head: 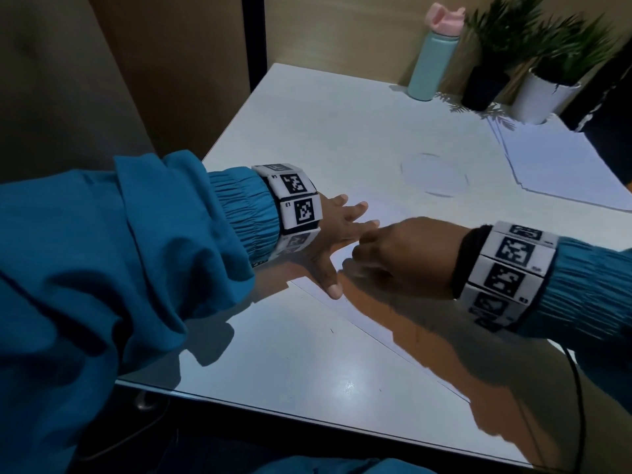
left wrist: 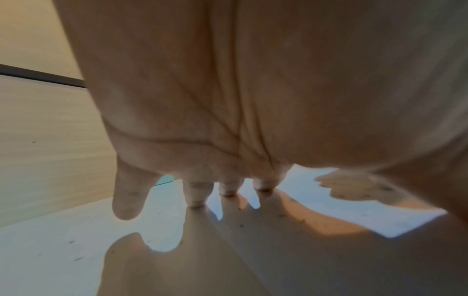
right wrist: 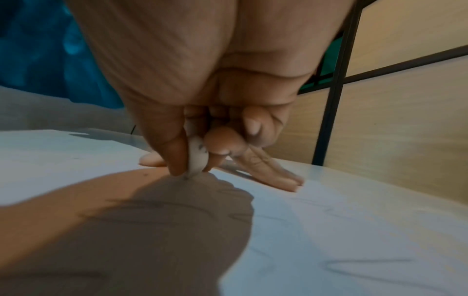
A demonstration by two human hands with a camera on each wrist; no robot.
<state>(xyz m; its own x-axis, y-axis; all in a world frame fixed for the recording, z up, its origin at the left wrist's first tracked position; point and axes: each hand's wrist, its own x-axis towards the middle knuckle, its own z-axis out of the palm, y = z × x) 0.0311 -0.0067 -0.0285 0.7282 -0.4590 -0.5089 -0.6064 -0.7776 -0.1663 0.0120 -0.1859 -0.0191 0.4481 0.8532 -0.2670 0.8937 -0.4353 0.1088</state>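
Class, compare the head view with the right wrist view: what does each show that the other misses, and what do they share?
Only the head view: a teal bottle with a pink lid, two potted green plants, a stack of white sheets, a faint pencilled circle. Only the right wrist view: a small white smudged eraser, it seems, pinched between thumb and fingers of the right hand, touching the white paper sheet. Both: the two hands, the left hand lying flat on that sheet.

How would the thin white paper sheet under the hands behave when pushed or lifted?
The thin white paper sheet would probably slide on the glossy white table; the left hand presses it flat. Lifted, it likely flops, being one thin sheet.
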